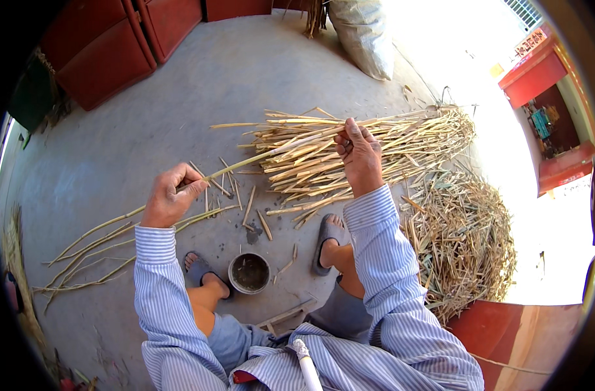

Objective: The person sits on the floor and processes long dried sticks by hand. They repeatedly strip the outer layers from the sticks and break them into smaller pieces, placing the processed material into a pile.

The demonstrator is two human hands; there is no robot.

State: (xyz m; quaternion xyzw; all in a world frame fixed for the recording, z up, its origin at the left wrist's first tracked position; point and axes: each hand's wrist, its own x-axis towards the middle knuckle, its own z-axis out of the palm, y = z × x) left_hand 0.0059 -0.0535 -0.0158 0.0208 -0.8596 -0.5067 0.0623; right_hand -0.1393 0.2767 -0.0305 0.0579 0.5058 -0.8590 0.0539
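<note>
A long, thin pale-green stalk (pixel 242 163) stretches between my two hands above the floor. My left hand (pixel 170 195) is closed round its lower-left end, thumb and fingers pressed together. Farther up to the right, my right hand (pixel 360 155) pinches the stalk between thumb and fingers. Behind and under my right hand lies a large bundle of dry yellow stalks (pixel 297 171), its bushy ends toward the right. Several long thin stems (pixel 92 254) lie on the floor to the left, partly hidden by my left hand and sleeve.
A round bowl (pixel 250 272) with dark contents stands between my sandalled feet. Short stalk pieces (pixel 265 225) litter the concrete floor. A heap of dry leaves (pixel 470 238) lies at right. Red padded furniture (pixel 105 55) and a full whitish sack (pixel 362 36) stand at the back. A cigarette (pixel 307 368) shows below.
</note>
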